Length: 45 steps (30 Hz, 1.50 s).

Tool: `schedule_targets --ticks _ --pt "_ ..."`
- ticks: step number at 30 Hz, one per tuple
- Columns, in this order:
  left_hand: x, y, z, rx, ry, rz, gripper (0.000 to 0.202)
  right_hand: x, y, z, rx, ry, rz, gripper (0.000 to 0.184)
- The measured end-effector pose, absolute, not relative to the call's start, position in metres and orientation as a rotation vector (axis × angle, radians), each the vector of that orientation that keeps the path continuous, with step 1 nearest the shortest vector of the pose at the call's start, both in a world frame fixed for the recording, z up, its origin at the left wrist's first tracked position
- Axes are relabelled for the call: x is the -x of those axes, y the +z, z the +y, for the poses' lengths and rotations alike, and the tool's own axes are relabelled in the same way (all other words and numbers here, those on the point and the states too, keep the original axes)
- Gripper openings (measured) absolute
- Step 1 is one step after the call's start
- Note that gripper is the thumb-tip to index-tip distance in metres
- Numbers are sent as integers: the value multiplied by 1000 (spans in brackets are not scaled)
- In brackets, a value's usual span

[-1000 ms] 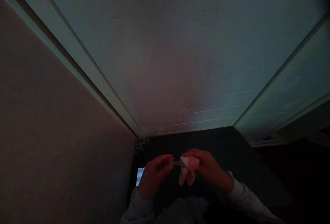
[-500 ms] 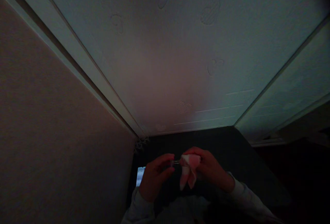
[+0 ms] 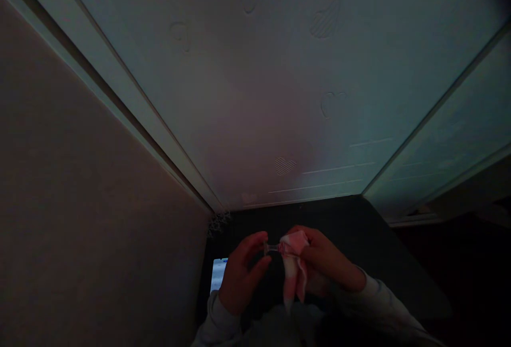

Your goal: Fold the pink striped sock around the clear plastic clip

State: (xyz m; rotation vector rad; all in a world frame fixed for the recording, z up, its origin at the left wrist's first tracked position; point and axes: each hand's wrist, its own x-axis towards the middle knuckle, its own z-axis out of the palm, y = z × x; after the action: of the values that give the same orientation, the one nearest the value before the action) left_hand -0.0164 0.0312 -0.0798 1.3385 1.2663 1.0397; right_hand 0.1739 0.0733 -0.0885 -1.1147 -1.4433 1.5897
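Observation:
In dim light, my left hand point(image 3: 241, 272) pinches one end of a small clear object point(image 3: 272, 248) between thumb and fingers. My right hand point(image 3: 325, 262) is closed on a white and pink cloth point(image 3: 293, 267) that is pressed round the other end of the clear object; the cloth's loose ends hang down below my fingers. Both hands are held close together above a dark surface point(image 3: 359, 240). What the clear object is, I cannot make out.
A lit screen point(image 3: 219, 275) glows just left of my left wrist. A pale wall with embossed heart shapes point(image 3: 327, 17) rises ahead, a plain wall point(image 3: 80, 203) stands at the left, and a pale panel point(image 3: 459, 139) at the right.
My right hand has turned the cloth round the clear object, and the cloth's loose ends now hang lower. Both hands stayed in about the same place.

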Motion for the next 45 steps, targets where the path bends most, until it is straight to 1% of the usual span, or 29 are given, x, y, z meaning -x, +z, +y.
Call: schedule_targets --ticks 2,7,11,17,23,27,32,36,40,45 --pt "15 -80 32 -1256 1068 1275 44 -174 -88 73 1146 1543 -1460 8" --pt "13 -75 35 -1222 963 1396 39 -175 -88 72 1145 1544 -1482 13" --pt "11 -72 37 -1222 892 1369 38 -175 -83 71 1112 1559 -1540 15" --pt "10 -73 38 -1133 874 1315 34 -178 -82 72 1119 1546 -1608 27" --pt "13 -79 37 -1113 889 1258 34 -178 -84 73 1127 1542 -1574 30" --pt "14 -81 36 -1085 896 1222 37 -177 -86 73 1153 1543 -1534 26" --pt "16 -81 35 -1130 900 1186 34 -176 -82 73 1170 1561 -1511 14" --pt "18 -81 33 -1166 906 1164 31 -176 -82 73 1120 1609 -1470 8" --pt "18 -79 33 -1254 899 1164 26 -177 -87 73 1076 1633 -1462 6" --pt "17 -77 34 -1291 896 1195 26 -178 -90 74 1078 1630 -1454 9"
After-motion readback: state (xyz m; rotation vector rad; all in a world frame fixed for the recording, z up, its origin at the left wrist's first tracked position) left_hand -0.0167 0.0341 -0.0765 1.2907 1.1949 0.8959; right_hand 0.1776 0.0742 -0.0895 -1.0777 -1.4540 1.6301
